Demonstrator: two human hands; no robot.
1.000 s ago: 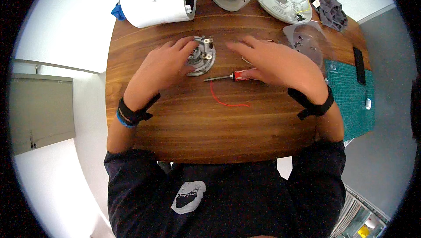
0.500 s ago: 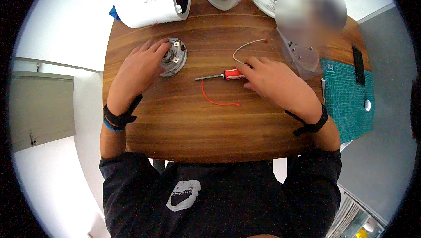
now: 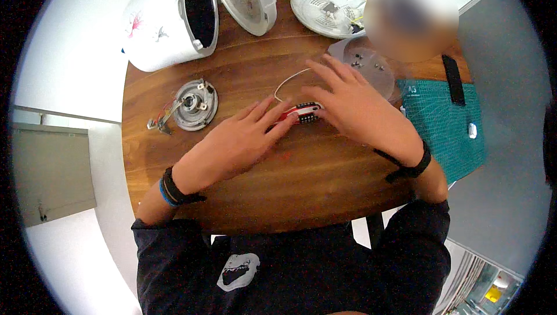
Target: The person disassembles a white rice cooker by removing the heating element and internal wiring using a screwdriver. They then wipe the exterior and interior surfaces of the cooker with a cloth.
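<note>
My left hand lies over the table's middle, fingers stretched out, the fingertips over the front part of a screwdriver. The screwdriver's red, white and black handle shows between my two hands, while its shaft is hidden under the left one. My right hand hovers with spread fingers at the handle's end and over part of a thin white wire. A round grey metal heating plate with metal terminals rests to the left, apart from both hands. The red wire is mostly hidden by my left hand.
A white cooker body lies on its side at the back left, beside its open lid. Farther right are a round white base cover and a clear tray with several screws. A green cutting mat carries a black phone-like slab.
My left hand has left the heating plate and moved right to the screwdriver. The right hand's fingers have spread. The whole view has shifted, with the table's things now farther left.
</note>
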